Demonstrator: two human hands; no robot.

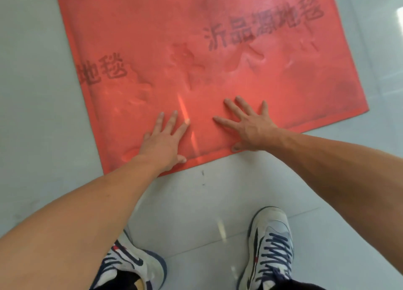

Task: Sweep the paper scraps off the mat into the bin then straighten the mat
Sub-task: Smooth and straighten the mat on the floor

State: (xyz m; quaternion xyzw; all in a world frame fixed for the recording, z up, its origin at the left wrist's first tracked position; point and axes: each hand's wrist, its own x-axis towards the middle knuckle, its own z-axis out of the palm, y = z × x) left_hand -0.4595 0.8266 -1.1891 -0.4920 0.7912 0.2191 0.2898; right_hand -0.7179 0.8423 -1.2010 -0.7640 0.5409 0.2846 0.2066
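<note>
A thin red rectangular floor mat with dark printed characters point(218, 56) lies on the pale grey tiled floor point(32, 93), filling the upper half of the frame and sitting skewed, its near edge running from lower left up toward the right. No paper scraps show on it, and no bin is in view, so the sweeping looks done and the straightening is the step in hand.

The left hand point(165, 141) lies flat near the bottom edge of the mat, left of centre, fingers spread and thumb at the hem. The right hand point(246, 123) lies flat just to the right of it, fingers fanned wide, thumb curled close to the same edge. Both are opened out and pressing palm-down; neither grips anything.

The mat looks light, soft and limp: shallow wrinkles and dents ripple across its middle, and a fold line runs down the left side. The tiles look glossy, so it will probably slide easily under flat palms, yet bunch if pushed from 1 spot. Pressing and stroking outward should flatten the ripples; to square it with the tile joints, pinching the 2 near corners, at lower left and at the right edge, would likely turn it with the least creasing.

A pair of white and navy sneakers point(270, 241) stands at the bottom of the frame.
</note>
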